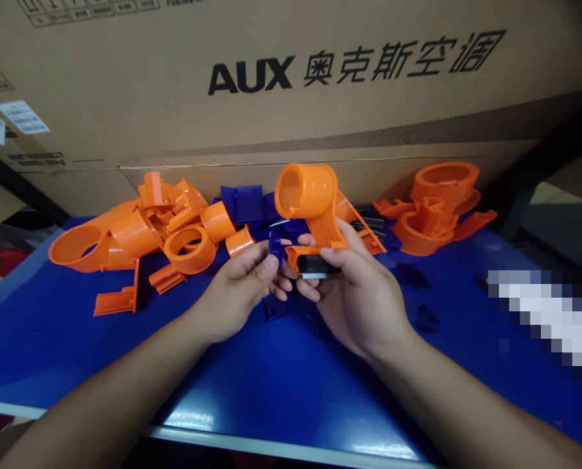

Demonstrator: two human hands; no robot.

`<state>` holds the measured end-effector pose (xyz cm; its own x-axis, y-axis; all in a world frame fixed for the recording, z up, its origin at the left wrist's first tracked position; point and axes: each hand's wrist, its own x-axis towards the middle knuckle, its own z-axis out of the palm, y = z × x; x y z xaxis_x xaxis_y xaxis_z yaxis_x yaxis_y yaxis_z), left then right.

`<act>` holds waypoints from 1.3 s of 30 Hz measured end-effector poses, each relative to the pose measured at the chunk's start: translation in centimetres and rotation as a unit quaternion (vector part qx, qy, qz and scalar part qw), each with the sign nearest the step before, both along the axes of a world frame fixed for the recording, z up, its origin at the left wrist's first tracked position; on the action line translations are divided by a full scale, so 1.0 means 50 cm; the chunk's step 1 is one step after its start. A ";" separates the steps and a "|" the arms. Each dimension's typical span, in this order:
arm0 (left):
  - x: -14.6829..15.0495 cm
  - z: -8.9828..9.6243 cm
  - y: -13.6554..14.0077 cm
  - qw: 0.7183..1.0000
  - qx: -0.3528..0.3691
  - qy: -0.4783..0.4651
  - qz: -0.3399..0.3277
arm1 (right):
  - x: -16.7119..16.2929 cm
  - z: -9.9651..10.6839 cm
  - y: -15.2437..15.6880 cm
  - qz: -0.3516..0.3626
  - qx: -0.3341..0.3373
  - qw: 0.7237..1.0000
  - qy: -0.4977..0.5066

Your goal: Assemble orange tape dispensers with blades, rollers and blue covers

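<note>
My right hand [363,286] grips an orange plastic part [320,195] with a ring at its top and a bracket at its lower end. Along that lower end lies a black tube [315,264] with a white toothed strip [315,276] beneath it, under my right thumb. Between thumb and fingers, my left hand [244,283] pinches a small dark blue plastic piece [275,246]. The blue piece is right beside the left end of the orange bracket; whether they touch, I cannot tell. My right fingers are partly hidden behind the orange part.
Orange plastic parts [129,234] lie piled at the left of the blue table [271,384]. More orange rings [432,208] are stacked at the right. Dark blue pieces [244,205] and black tubes [371,225] lie behind my hands. A large cardboard box [173,85] walls off the back.
</note>
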<state>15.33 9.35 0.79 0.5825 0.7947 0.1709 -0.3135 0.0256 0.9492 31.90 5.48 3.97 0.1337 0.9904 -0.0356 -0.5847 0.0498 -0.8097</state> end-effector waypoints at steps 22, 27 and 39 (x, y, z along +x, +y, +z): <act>-0.060 0.019 0.034 0.762 0.578 0.267 0.118 | 0.016 -0.002 0.009 0.100 -0.103 0.989 0.040; -0.054 0.030 0.013 0.734 0.599 0.278 0.157 | 0.015 -0.003 0.009 0.086 -0.092 0.992 0.019; -0.023 -0.002 0.005 0.803 0.529 0.180 0.207 | 0.017 -0.011 0.010 0.045 -0.064 0.995 -0.060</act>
